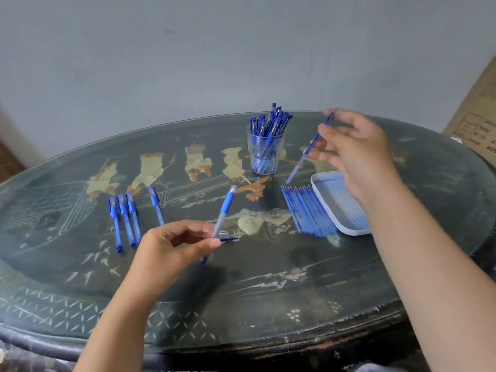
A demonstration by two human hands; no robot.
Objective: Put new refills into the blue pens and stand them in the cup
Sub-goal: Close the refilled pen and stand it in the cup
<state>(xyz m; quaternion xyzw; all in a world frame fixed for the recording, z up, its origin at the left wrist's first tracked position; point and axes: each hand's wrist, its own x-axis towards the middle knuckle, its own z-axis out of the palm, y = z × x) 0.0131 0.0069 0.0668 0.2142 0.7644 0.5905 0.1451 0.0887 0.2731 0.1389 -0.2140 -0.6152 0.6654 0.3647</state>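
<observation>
Nearest, well in front of the clear glass cup (264,153), the left hand (174,245) pinches a blue-gripped pen with a clear plastic barrel (224,210) between thumb and fingertips. Its long axis runs from near-left up to far-right, with the far end aimed roughly toward the cup. Whether that end is open cannot be told. Left of the cup and nearer, four more blue capped pens (124,218) lie on the dark painted oval table (241,304). To the cup's near right is a row of thin blue refills (308,210), lying just beside a shallow white plastic tray (351,233). Higher, right of the cup, the right hand (357,154) pinches one slim blue refill (308,149), slanted with its lower tip pointing down and left (a little blurred). The hands are well apart. The cup itself holds a bunch of blue pens standing upright. The coming move likely depends on bringing the refill's lower tip across to the held pen's far end and lining up the two axes, and the right hand has the farther way to go.
</observation>
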